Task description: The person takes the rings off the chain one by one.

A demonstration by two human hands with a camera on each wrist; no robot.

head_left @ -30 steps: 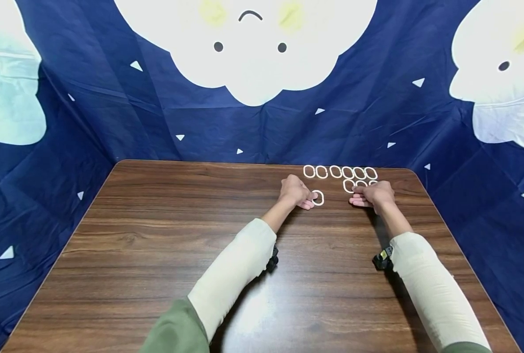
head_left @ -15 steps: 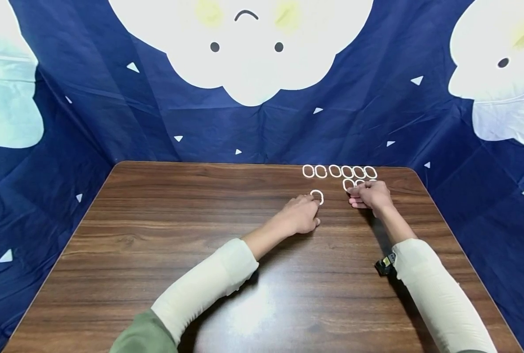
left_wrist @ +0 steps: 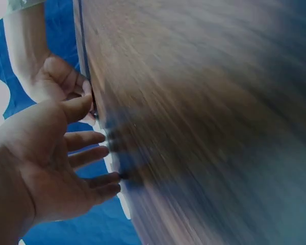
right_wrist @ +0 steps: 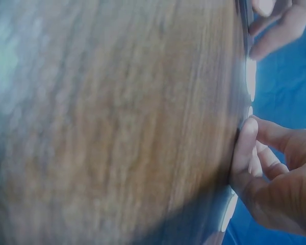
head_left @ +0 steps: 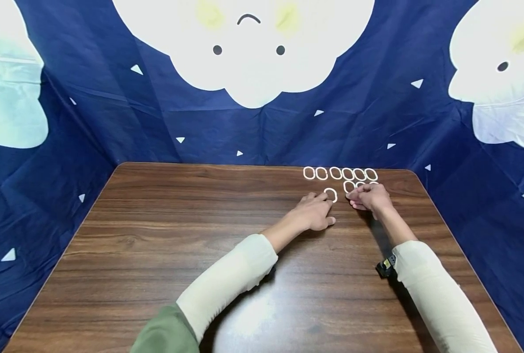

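My left hand [head_left: 313,211] lies over the table with its fingers extended, the fingertips touching the near edge of a white oval ring [head_left: 335,194]. In the left wrist view this hand [left_wrist: 51,158] shows its palm, fingers spread toward the tabletop. My right hand [head_left: 371,198] sits just to the right. Its thumb and index finger meet at the near edge of another white oval ring [head_left: 346,182], the left one of a short second row. In the right wrist view, the right hand [right_wrist: 278,173] has bent fingers; a sliver of white shows by the fingertips.
Several white oval rings [head_left: 309,167] form a row along the far edge of the brown wooden table [head_left: 156,235]. The right hand partly covers the shorter row before them. A blue curtain [head_left: 217,127] with white clouds stands behind and on both sides.
The left hand first turned from pinching the ring to resting its fingertips on it, then moved right; the ring slid right toward the second row. The right hand stays nearly in place.
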